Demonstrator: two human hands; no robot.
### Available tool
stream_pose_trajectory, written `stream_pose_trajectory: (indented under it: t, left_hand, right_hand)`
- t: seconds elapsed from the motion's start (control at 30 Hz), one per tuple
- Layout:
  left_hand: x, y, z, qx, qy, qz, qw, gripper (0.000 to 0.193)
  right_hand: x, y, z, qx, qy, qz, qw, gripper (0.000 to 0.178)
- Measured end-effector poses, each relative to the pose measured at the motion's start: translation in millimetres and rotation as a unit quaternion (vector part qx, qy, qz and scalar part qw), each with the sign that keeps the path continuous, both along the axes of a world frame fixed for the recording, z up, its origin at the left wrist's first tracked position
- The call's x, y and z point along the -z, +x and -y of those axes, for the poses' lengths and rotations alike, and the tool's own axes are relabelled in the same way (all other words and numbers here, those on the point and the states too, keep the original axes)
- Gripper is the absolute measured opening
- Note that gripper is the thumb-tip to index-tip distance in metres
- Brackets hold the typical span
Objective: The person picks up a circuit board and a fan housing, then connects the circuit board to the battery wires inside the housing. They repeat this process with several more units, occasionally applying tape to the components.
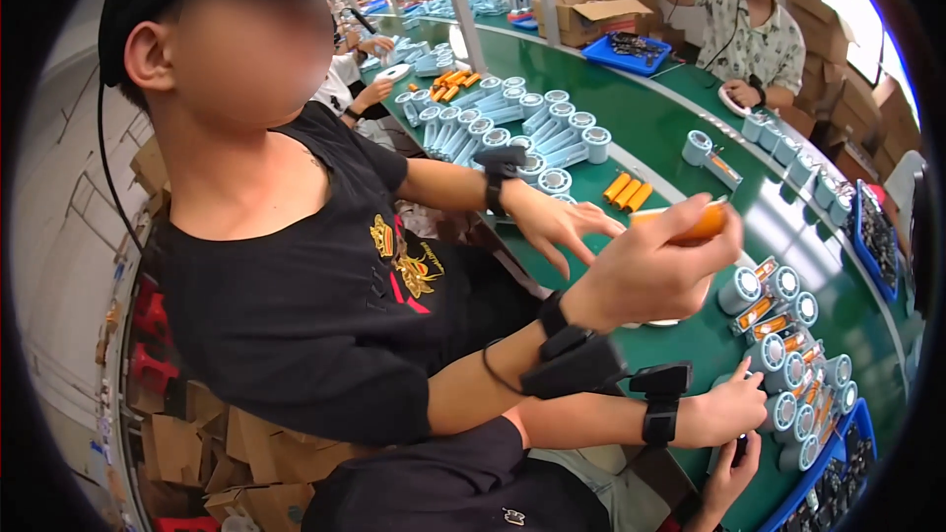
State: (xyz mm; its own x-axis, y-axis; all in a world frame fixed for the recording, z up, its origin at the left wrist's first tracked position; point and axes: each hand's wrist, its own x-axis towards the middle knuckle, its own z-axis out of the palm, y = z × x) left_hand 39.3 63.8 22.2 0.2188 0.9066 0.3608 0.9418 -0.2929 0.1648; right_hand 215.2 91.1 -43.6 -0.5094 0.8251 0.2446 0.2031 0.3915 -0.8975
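Note:
My left hand (727, 408), with a black strap and device at its wrist, reaches over the green table at the lower right. Its fingers are partly curled, one pointing out, beside a group of light-blue round-headed housings (785, 412) with orange cells in their handles. What it holds, if anything, is hidden. Just below, my right hand (731, 481) is closed on a small black part (741, 450), whose exact kind I cannot make out. The gap between my two hands is small.
Beside me a co-worker in black lifts an orange cylindrical cell (695, 222); their other hand (557, 225) is spread. More housings (493, 128) and three orange cells (628, 192) lie beyond. Blue trays (857, 453) of black parts line the right side. Another person sits across.

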Motion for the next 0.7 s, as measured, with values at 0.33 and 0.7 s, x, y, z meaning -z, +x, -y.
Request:
stream_pose_trajectory:
  t: [0.33, 0.7]
  left_hand:
    - [-27.9, -37.3, 26.8, 0.031, 0.005, 0.010, 0.999, 0.017]
    - [8.3, -65.5, 16.2, 0.202, 0.135, 0.314, 0.918, 0.020]
  right_hand:
    - [-38.7, -19.6, 21.5, 0.041, -0.104, -0.044, 0.993, 0.022]
    - [-78.8, -30.7, 20.1, 0.085, 0.048, 0.065, 0.993, 0.024]
